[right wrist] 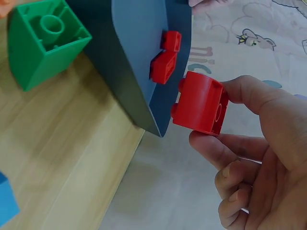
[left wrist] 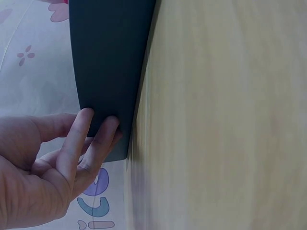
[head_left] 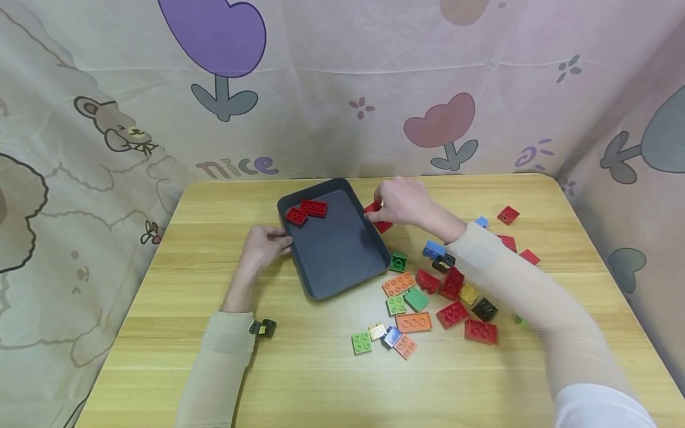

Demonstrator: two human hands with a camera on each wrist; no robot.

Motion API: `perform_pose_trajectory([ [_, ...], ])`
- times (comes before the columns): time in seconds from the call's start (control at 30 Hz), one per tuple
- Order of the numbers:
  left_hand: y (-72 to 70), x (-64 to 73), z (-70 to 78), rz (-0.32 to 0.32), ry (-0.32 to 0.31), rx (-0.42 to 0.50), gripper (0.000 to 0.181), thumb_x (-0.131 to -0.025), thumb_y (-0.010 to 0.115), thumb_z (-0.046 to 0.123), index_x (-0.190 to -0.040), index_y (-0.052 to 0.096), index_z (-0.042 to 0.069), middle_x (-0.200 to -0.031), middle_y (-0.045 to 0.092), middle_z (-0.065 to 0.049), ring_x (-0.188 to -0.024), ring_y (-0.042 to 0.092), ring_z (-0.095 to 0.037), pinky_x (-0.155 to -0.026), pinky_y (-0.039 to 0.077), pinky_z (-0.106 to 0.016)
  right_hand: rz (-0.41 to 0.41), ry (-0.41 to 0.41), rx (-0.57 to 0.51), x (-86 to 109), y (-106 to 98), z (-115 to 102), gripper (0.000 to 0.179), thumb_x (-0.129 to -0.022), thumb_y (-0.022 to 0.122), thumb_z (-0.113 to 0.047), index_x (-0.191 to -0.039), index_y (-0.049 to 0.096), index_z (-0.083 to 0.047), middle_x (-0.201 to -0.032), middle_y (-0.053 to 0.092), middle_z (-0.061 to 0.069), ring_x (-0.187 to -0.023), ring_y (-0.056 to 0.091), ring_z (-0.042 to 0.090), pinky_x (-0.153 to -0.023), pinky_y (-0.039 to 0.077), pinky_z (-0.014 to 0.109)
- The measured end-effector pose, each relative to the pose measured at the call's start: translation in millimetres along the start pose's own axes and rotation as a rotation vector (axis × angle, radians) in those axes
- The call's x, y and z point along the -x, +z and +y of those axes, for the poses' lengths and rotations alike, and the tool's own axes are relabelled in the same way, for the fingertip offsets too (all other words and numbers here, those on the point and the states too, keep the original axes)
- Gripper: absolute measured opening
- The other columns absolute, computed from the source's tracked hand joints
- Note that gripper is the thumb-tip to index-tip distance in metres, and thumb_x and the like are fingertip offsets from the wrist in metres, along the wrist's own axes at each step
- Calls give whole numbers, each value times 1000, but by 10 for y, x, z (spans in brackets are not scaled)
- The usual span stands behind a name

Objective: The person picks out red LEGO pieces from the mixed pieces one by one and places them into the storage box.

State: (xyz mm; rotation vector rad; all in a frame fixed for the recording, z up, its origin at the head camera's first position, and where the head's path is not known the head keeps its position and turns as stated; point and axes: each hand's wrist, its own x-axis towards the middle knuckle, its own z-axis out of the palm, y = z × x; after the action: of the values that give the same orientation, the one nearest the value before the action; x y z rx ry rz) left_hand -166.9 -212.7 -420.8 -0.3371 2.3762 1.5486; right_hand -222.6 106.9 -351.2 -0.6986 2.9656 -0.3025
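Note:
A dark grey tray [head_left: 345, 255] lies slanted on the wooden table, with two red bricks [head_left: 313, 207] in its far left part. My left hand [head_left: 263, 245] rests at the tray's left side. In the left wrist view its fairly straight fingers [left wrist: 98, 143] touch the outer wall, and the thumb's tip at the rim is partly hidden. Beyond the tray's right edge, my right hand [head_left: 404, 202] pinches a red brick with a rounded side [right wrist: 196, 103] between thumb and fingertips. That brick is held up just outside the tray wall, its studs facing the tray.
Right of the tray lie loose bricks: a dark green one [head_left: 398, 261] by its corner, orange [head_left: 413, 322], light green [head_left: 361, 343], blue [head_left: 433, 249], black [head_left: 484, 309] and several red ones [head_left: 480, 331]. My right forearm passes over some. A patterned cloth [head_left: 332, 119] hangs behind the table.

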Motion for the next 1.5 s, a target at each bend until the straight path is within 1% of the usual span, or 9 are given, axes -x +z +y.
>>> perform_pose_trajectory([
  [0.23,-8,-3,1,-6,5,4,42,-103,65,3,-140,57,-16,-136,64,-36,-99,76,-17,-79,65,-14,6,-13,-16,-103,-26,-76,33,-89,79,-49,-88,81,-16,-73,73,1,-67,61,22,-47,43,28],
  [0.53,1,-7,-1,-2,-8,11,43,-103,64,3,-141,57,-15,-137,64,-35,-98,75,-15,-79,65,-13,13,-39,-25,-215,-29,-203,32,-92,76,-50,-84,80,-19,-70,71,-1,-67,61,20,-48,42,29],
  [0.67,4,-6,3,-2,-8,7,43,-103,64,3,-141,57,-15,-136,64,-35,-95,75,-14,-79,65,-13,24,-53,-30,-280,-15,-245,32,-92,76,-50,-79,78,-20,-67,69,-2,-67,61,20,-47,41,30],
  [0.8,8,-1,6,0,-9,6,43,-103,64,3,-141,57,-15,-135,64,-35,-91,74,-11,-78,65,-13,22,-61,-22,-342,-6,-288,36,-92,75,-51,-73,74,-21,-65,66,-2,-68,60,20,-47,40,30],
  [0.9,16,-6,4,0,-11,14,43,-103,65,3,-141,56,-15,-135,64,-35,-92,74,-12,-79,65,-13,23,-67,-7,-385,-3,-317,40,-93,73,-52,-68,71,-21,-63,62,-2,-67,60,19,-47,38,29],
  [1.03,19,-6,8,0,-8,25,44,-103,65,2,-141,55,-16,-135,63,-35,-94,74,-13,-79,65,-14,44,-74,0,-446,7,-349,44,-94,72,-52,-63,65,-20,-60,58,-3,-66,58,19,-46,35,30],
  [1.13,17,0,8,0,-2,23,44,-103,65,2,-141,56,-17,-134,64,-36,-94,74,-13,-78,65,-14,58,-78,6,-490,20,-374,44,-94,72,-52,-64,65,-21,-60,57,-3,-65,58,19,-45,36,30],
  [1.3,11,3,5,2,-5,9,43,-102,65,2,-140,57,-16,-132,65,-33,-91,73,-11,-76,65,-13,61,-91,15,-559,35,-425,41,-94,73,-52,-67,69,-20,-62,61,-3,-64,59,18,-46,38,30],
  [1.5,16,-14,3,-4,-12,14,44,-103,65,2,-142,55,-16,-132,64,-34,-89,74,-10,-79,66,-15,58,-106,18,-645,49,-468,42,-94,73,-53,-69,71,-19,-64,65,-2,-64,60,17,-46,39,29],
])
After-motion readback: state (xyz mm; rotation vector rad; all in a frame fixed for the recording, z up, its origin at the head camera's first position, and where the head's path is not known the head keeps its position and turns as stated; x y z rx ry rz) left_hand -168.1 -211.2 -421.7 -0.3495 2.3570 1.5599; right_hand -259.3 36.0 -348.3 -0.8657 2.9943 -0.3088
